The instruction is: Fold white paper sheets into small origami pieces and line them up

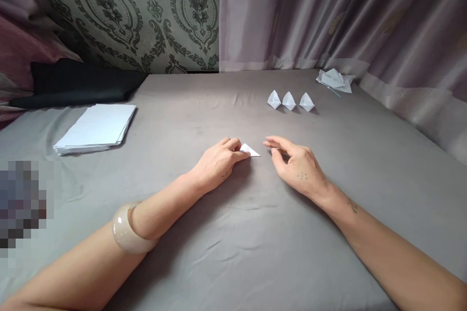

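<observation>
My left hand lies on the grey sheet with its fingers curled and pinching a small folded white paper triangle. Just right of the triangle, my right hand hovers with its fingers loosely stretched out and apart, holding nothing; its fingertips are a short gap from the paper's tip. Farther back stand three folded white paper shapes in a row.
A stack of white paper sheets lies at the left. A black cushion rests behind it against patterned wallpaper. A heap of crumpled white paper scraps sits at the back right by the curtain.
</observation>
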{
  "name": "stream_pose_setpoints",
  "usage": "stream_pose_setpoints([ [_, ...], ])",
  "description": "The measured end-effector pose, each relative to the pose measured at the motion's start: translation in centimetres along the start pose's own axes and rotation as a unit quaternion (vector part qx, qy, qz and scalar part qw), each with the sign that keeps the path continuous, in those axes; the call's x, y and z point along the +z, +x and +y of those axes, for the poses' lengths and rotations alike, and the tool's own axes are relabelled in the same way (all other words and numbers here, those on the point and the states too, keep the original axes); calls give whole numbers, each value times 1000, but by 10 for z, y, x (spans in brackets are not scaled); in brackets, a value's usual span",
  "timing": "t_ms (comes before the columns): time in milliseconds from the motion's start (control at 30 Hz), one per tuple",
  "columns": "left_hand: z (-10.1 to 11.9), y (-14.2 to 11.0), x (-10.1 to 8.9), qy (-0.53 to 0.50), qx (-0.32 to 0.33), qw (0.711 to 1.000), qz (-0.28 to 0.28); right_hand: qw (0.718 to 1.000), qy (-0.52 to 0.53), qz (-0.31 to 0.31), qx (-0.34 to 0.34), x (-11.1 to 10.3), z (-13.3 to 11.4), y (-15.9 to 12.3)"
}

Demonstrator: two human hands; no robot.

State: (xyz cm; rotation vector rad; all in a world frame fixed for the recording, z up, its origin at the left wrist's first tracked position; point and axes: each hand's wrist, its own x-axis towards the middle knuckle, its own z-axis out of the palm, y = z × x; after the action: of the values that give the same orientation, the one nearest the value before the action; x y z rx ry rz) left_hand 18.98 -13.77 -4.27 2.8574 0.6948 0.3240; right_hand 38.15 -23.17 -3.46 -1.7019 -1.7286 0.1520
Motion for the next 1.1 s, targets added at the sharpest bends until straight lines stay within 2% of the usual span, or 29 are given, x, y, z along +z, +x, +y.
stream_pose_setpoints([
  [100, -3, 1, 4, -32, -2, 999, 12, 999, 36, -16, -30, 7, -5, 0],
  [233, -10, 3, 6, -179, -55, 981, 46, 990, -37, -104, -86, 14, -17, -3],
  [300, -16, 4, 4, -302, -134, 942, 63, 986, -72, -121, -90, 14, -22, -5],
  [367, -22, 4, 1, -409, -237, 877, 93, 982, -105, -129, -88, 14, -28, -7],
  [433, -28, 3, -1, -462, -318, 819, 125, 976, -142, -138, -86, 14, -33, -8],
  [500, -32, 2, -2, -476, -352, 794, 140, 970, -178, -143, -85, 16, -38, -10],
  [600, -34, 0, 0, -478, -347, 796, 134, 962, -215, -145, -84, 21, -44, -12],
  [833, -31, -2, -3, -447, -335, 823, 106, 946, -264, -173, -71, 24, -57, -6],
  [933, -25, -3, -6, -395, -315, 858, 91, 941, -273, -186, -78, 23, -60, -1],
  [1033, -15, -4, -8, -333, -257, 903, 86, 940, -265, -195, -89, 19, -59, 2],
  [1100, -10, -4, -8, -306, -228, 921, 83, 943, -251, -198, -90, 16, -55, 2],
])
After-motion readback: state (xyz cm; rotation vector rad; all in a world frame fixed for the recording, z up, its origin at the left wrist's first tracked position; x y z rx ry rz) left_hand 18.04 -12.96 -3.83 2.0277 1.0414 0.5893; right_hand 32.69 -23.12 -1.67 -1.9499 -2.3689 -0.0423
